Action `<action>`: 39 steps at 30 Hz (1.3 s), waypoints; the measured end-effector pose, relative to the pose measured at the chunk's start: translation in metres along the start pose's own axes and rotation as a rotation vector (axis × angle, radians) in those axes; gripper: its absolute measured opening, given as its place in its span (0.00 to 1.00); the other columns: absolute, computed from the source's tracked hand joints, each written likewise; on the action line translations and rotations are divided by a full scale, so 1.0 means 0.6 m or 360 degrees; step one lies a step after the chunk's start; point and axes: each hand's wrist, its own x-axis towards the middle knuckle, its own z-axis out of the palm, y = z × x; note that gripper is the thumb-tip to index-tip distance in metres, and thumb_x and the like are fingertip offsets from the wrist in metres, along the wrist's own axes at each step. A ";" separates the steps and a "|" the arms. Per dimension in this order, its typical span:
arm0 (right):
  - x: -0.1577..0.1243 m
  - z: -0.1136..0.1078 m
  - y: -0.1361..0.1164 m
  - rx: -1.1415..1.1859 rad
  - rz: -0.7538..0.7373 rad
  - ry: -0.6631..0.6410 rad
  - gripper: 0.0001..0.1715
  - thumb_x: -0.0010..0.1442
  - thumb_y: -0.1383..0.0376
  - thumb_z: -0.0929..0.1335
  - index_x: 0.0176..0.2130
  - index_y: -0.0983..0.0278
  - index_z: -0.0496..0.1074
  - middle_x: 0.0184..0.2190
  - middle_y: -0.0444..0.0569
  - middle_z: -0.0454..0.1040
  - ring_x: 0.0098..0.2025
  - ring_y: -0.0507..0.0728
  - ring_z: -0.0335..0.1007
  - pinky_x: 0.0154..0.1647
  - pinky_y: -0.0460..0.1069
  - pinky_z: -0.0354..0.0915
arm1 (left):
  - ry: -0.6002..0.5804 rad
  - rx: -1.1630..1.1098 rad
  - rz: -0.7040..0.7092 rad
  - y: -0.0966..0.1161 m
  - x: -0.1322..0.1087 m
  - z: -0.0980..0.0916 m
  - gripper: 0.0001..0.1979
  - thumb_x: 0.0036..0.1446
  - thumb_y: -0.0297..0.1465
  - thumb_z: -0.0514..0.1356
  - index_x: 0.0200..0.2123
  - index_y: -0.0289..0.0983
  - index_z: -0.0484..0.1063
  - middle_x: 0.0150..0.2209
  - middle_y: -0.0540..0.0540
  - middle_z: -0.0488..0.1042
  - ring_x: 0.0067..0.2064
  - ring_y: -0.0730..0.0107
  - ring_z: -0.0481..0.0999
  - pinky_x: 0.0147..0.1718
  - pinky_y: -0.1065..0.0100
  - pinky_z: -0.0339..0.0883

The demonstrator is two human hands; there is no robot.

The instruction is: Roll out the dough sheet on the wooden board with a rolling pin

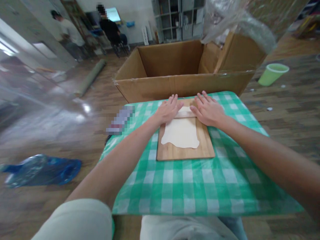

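Note:
A flat sheet of pale dough (180, 133) lies on a wooden cutting board (185, 151) on a table with a green and white checked cloth (190, 186). At the far end of the board a pale rolling pin (185, 112) lies across the dough. My left hand (168, 109) presses flat on the pin's left end, fingers stretched out. My right hand (208, 109) lies flat on its right end, fingers also extended. The pin's ends are hidden under my palms.
A large open cardboard box (180, 71) stands just beyond the table. A green bucket (273, 74) sits on the wooden floor at right, a blue plastic bag (42, 169) at left. A blurred object (120, 120) lies on the table's left corner. Two people are far back.

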 end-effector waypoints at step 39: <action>-0.280 -0.074 -0.180 -0.0076 0.0030 0.0031 0.57 0.72 0.37 0.54 0.74 0.82 0.52 0.74 0.75 0.55 0.77 0.77 0.48 0.74 0.69 0.51 | 0.0296 -0.0030 0.0152 0.135 -0.285 -0.004 0.45 0.73 0.56 0.39 0.76 0.24 0.50 0.77 0.30 0.52 0.79 0.49 0.47 0.76 0.52 0.42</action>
